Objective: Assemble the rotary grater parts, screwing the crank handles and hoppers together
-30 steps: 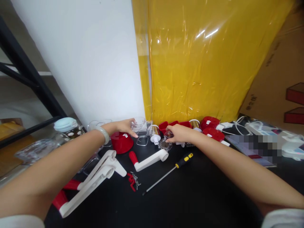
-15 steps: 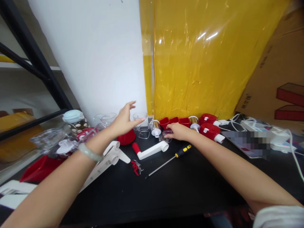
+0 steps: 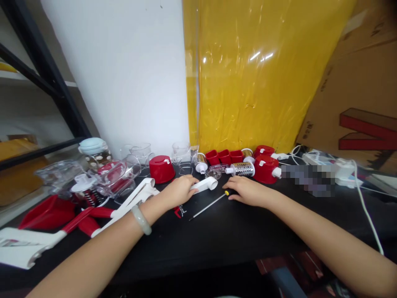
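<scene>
My left hand (image 3: 177,191) lies curled over the near end of a white crank handle (image 3: 206,183) on the black table (image 3: 235,236), hiding the crank's knob. My right hand (image 3: 248,191) is closed, palm down, over the handle of a screwdriver (image 3: 206,206); only a yellow bit of the grip and the steel shaft stick out to the left. A small pile of screws and red bits (image 3: 179,212) sits just below my left hand. Behind the hands lie a metal grater drum (image 3: 243,169) and a clear disc (image 3: 217,169).
A red cap (image 3: 161,169), red cups (image 3: 225,156), a red housing (image 3: 265,169) and clear cups (image 3: 181,150) line the back edge by the yellow film (image 3: 248,78). White-and-red machine bodies (image 3: 130,200) and clear hoppers (image 3: 115,176) crowd the left. Cables (image 3: 361,198) and a cardboard box (image 3: 356,99) stand right.
Both hands have drawn back from the row of parts at the wall. The left came down onto the crank handle; the right moved onto the screwdriver handle. The metal drum now lies uncovered.
</scene>
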A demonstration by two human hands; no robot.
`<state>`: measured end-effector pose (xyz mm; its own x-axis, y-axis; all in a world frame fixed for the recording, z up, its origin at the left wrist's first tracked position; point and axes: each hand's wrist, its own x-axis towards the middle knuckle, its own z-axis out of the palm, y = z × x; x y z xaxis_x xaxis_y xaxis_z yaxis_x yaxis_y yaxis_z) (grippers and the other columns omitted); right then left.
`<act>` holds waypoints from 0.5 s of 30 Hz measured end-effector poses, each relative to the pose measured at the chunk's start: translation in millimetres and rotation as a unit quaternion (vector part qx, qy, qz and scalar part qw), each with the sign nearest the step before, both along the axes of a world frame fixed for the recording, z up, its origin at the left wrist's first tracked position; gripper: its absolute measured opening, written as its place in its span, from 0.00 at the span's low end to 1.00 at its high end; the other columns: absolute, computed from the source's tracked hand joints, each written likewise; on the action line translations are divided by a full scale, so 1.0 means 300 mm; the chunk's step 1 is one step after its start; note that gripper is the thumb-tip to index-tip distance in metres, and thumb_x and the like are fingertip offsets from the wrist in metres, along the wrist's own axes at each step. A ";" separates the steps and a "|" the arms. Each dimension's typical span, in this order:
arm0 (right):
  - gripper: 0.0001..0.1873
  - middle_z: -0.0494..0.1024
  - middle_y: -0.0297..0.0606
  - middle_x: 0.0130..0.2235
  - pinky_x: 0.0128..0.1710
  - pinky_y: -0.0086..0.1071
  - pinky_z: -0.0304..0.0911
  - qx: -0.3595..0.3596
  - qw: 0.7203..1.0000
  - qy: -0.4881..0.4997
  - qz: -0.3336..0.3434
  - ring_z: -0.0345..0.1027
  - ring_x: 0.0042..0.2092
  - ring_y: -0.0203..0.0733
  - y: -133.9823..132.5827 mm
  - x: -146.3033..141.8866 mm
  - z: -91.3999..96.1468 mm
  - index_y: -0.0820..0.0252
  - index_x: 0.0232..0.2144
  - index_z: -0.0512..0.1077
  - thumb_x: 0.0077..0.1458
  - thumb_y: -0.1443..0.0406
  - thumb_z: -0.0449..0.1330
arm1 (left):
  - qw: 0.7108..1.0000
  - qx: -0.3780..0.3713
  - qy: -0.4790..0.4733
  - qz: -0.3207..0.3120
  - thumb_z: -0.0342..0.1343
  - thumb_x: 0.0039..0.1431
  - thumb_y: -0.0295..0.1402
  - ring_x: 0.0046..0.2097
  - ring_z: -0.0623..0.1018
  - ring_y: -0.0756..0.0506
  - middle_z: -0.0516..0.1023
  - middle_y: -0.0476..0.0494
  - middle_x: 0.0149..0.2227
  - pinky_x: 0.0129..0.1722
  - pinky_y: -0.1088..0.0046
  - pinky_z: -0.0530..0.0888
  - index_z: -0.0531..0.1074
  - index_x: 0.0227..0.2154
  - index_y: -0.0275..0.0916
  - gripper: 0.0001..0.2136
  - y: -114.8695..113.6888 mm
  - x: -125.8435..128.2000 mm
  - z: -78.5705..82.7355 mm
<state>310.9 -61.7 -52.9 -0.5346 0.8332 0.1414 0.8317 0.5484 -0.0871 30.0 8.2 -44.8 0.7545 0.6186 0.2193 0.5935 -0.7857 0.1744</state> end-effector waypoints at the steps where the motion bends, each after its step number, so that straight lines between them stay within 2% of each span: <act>1: 0.15 0.76 0.47 0.46 0.50 0.44 0.64 0.007 1.000 0.000 0.001 0.70 0.49 0.50 0.007 0.003 -0.008 0.60 0.48 0.74 0.59 0.64 0.60 | 1.000 0.001 -0.009 -0.001 0.48 0.63 0.35 0.45 0.78 0.38 0.77 0.36 0.45 0.47 0.61 0.74 0.75 0.48 0.39 0.15 0.002 -0.003 0.005; 3: 0.11 0.76 0.45 0.44 0.50 0.43 0.64 0.018 1.000 0.003 0.008 0.70 0.48 0.49 0.018 0.006 -0.006 0.59 0.45 0.74 0.60 0.65 0.58 | 0.999 0.011 -0.036 0.016 0.47 0.64 0.36 0.44 0.78 0.39 0.76 0.36 0.44 0.46 0.61 0.74 0.74 0.48 0.38 0.16 0.006 -0.015 0.035; 5: 0.10 0.76 0.44 0.44 0.49 0.41 0.64 0.032 0.999 0.011 0.014 0.70 0.47 0.47 0.021 0.011 0.024 0.59 0.44 0.73 0.62 0.64 0.57 | 0.995 0.027 -0.081 0.041 0.46 0.65 0.37 0.43 0.77 0.40 0.75 0.37 0.42 0.46 0.61 0.73 0.73 0.47 0.38 0.15 0.010 -0.040 0.085; 7: 0.11 0.75 0.45 0.45 0.47 0.39 0.65 0.061 0.998 0.030 0.008 0.70 0.46 0.46 0.017 0.023 0.077 0.60 0.45 0.71 0.64 0.62 0.54 | 0.990 0.032 -0.123 0.060 0.45 0.65 0.39 0.44 0.76 0.39 0.74 0.38 0.41 0.48 0.59 0.72 0.71 0.46 0.39 0.14 0.013 -0.075 0.137; 9: 0.13 0.75 0.46 0.45 0.46 0.40 0.65 0.116 0.991 0.060 -0.006 0.70 0.46 0.47 0.014 0.039 0.139 0.59 0.47 0.69 0.65 0.61 0.51 | 0.982 0.002 -0.178 0.068 0.46 0.65 0.42 0.44 0.76 0.40 0.74 0.39 0.43 0.47 0.59 0.72 0.67 0.46 0.40 0.14 0.016 -0.113 0.169; 12: 0.15 0.76 0.46 0.46 0.47 0.40 0.66 0.230 0.967 0.109 -0.034 0.71 0.46 0.48 0.028 0.052 0.195 0.58 0.49 0.68 0.66 0.59 0.48 | 0.951 -0.115 -0.280 0.057 0.46 0.65 0.47 0.43 0.78 0.41 0.75 0.39 0.44 0.42 0.61 0.74 0.59 0.49 0.41 0.17 0.020 -0.155 0.157; 13: 0.16 0.76 0.46 0.45 0.47 0.40 0.66 0.264 0.956 0.121 -0.048 0.72 0.46 0.48 0.038 0.049 0.196 0.58 0.49 0.68 0.66 0.59 0.48 | 0.936 -0.147 -0.316 0.053 0.46 0.65 0.48 0.42 0.79 0.42 0.75 0.39 0.45 0.40 0.62 0.75 0.57 0.48 0.41 0.18 0.021 -0.163 0.142; 15: 0.17 0.78 0.47 0.44 0.45 0.39 0.66 0.318 0.935 0.134 -0.081 0.73 0.45 0.48 0.060 0.037 0.166 0.59 0.48 0.69 0.66 0.58 0.47 | 0.918 -0.167 -0.356 0.053 0.46 0.65 0.50 0.40 0.79 0.43 0.76 0.39 0.45 0.39 0.64 0.75 0.55 0.47 0.42 0.18 0.023 -0.172 0.109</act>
<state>321.9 -43.5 -3.1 -0.2834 0.6010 0.7474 0.9030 0.4296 -0.0031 -21.7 15.1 -12.0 0.4246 0.8026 0.4190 0.3057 -0.5627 0.7681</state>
